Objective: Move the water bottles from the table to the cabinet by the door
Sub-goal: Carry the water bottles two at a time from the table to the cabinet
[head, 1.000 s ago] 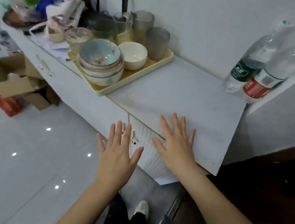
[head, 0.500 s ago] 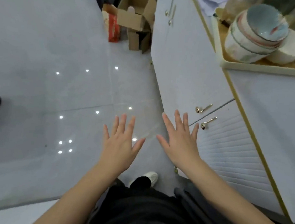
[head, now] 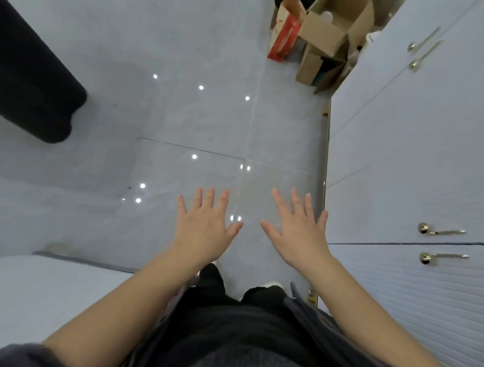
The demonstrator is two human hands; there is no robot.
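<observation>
No water bottle is in view now. My left hand (head: 204, 223) and my right hand (head: 296, 226) are held out flat side by side over the glossy grey floor, fingers spread, both holding nothing. The white cabinet (head: 411, 156) with gold handles (head: 439, 231) fills the right side, its front close beside my right hand. The cabinet's top is almost out of frame.
Open cardboard boxes (head: 331, 25) and a red carton (head: 285, 37) sit on the floor against the cabinet at the far end. A dark, bulky object (head: 26, 73) lies at the left. A pale surface (head: 38, 292) is at the lower left.
The view has swung left and down from the cabinet top to the floor. The two bottles, the tray and the bowls have left the frame. Both hands stay spread and empty.
</observation>
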